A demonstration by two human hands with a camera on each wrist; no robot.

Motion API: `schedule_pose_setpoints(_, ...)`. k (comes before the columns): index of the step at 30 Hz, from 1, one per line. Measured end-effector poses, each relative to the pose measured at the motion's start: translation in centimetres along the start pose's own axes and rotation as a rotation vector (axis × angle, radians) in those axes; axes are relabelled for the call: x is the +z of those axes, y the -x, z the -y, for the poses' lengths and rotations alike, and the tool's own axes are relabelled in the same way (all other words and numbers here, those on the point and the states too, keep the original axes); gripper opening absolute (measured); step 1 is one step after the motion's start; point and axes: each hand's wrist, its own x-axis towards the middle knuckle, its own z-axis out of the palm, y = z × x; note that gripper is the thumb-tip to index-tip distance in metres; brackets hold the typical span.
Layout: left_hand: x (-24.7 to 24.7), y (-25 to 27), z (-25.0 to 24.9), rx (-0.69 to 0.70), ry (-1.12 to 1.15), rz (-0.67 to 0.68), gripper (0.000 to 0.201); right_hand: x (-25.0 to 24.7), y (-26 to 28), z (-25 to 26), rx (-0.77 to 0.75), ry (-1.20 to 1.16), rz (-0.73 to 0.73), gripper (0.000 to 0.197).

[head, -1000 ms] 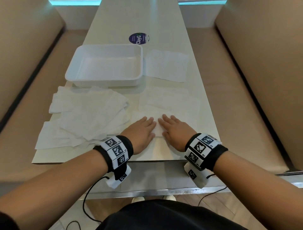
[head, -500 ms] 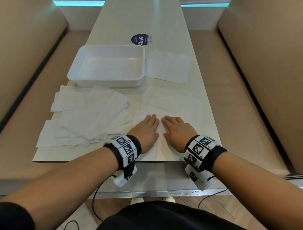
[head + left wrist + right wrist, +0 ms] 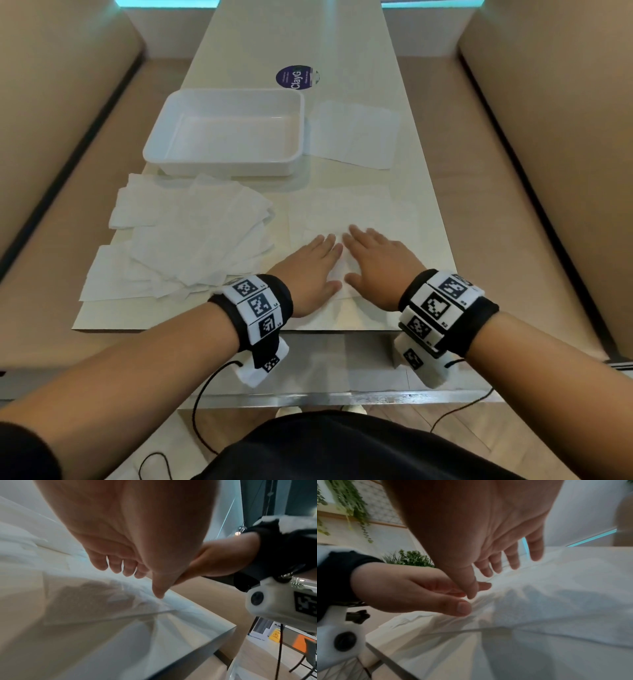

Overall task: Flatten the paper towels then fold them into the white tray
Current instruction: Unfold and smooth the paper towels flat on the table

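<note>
a long pale surface (image 3: 342,41) runs away between two tan padded benches, its near edge just ahead of the person's lap. at that near edge both hands lie palm down, side by side, on one paper towel (image 3: 346,287): the left hand (image 3: 310,274) with fingers straight and close together, the right hand (image 3: 378,265) with fingers straight and a little spread. neither grip is closed round anything; the flat fingers press the sheet, and the two thumbs nearly meet. the wrist views show both palms slightly raised, the fingertips and thumbs down on wrinkled paper. the towel's near edge lies close to the surface's front rim. left of the hands a loose heap of towels (image 3: 185,243) overlaps in several layers, reaching the left rim. beyond the fingers lies bare surface with faint flat sheets. farther off, the white tray (image 3: 226,168) sits left of centre, with a flat towel (image 3: 354,133) just beside its right wall. behind them is a round purple sticker (image 3: 296,78).
</note>
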Motion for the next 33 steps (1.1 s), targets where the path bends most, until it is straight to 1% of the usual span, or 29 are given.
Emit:
schedule_pose_setpoints(2, 0.5, -0.4, 0.0, 0.063, 0.011, 0.006, 0.071, 0.6, -0.7, 1.0, -0.099, -0.031, 0.023, 0.067)
schedule_pose_setpoints(4, 1.1, -0.3, 0.2, 0.092, -0.061, 0.005, 0.069, 1.6, -0.9, 1.0, -0.117, -0.058, 0.086, 0.065)
schedule_pose_setpoints(6, 1.5, 0.0, 0.5, 0.039, -0.098, 0.038, 0.07, 2.3, -0.7, 0.2, -0.102, -0.05, 0.136, 0.065)
schedule_pose_setpoints(8, 1.7, 0.4, 1.0, -0.01, -0.126, 0.083, 0.071, 2.9, -0.2, -0.9, -0.084, 0.019, 0.172, 0.066)
schedule_pose_setpoints(14, 1.5, 1.9, 2.7, -0.065, -0.13, 0.159, 0.077, 3.7, 0.7, -2.2, 0.003, 0.029, 0.181, 0.073)
schedule_pose_setpoints(20, 1.5, 3.1, 4.4, -0.098, -0.162, 0.194, 0.079, 3.7, 0.8, -2.2, 0.016, 0.014, 0.177, 0.073)
schedule_pose_setpoints(22, 1.4, 3.5, 4.9, -0.09, -0.173, 0.174, 0.079, 3.6, 0.9, -2.3, 0.014, 0.013, 0.179, 0.074)
schedule_pose_setpoints(23, 1.3, 3.7, 5.1, -0.062, -0.174, 0.151, 0.079, 3.6, 0.9, -2.4, 0.012, 0.011, 0.181, 0.074)
schedule_pose_setpoints(26, 1.2, 4.3, 4.9, 0.131, -0.156, 0.037, 0.073, 3.5, 1.0, -2.6, 0.008, 0.014, 0.18, 0.076)
schedule_pose_setpoints(27, 1.3, 4.4, 4.9, 0.188, -0.134, -0.004, 0.068, 3.5, 1.0, -2.7, 0.006, 0.017, 0.18, 0.076)
schedule_pose_setpoints(28, 1.4, 4.5, 4.8, 0.215, -0.109, -0.037, 0.061, 3.4, 1.0, -2.7, 0.004, 0.019, 0.18, 0.077)
schedule_pose_setpoints(30, 1.7, 4.7, 4.6, 0.198, -0.044, -0.051, 0.05, 3.3, 0.9, -2.7, 0.0, 0.022, 0.174, 0.079)
schedule_pose_setpoints(33, 1.6, 4.4, 4.5, 0.117, -0.009, -0.043, 0.044, 3.2, 0.8, -2.8, -0.009, 0.015, 0.154, 0.08)
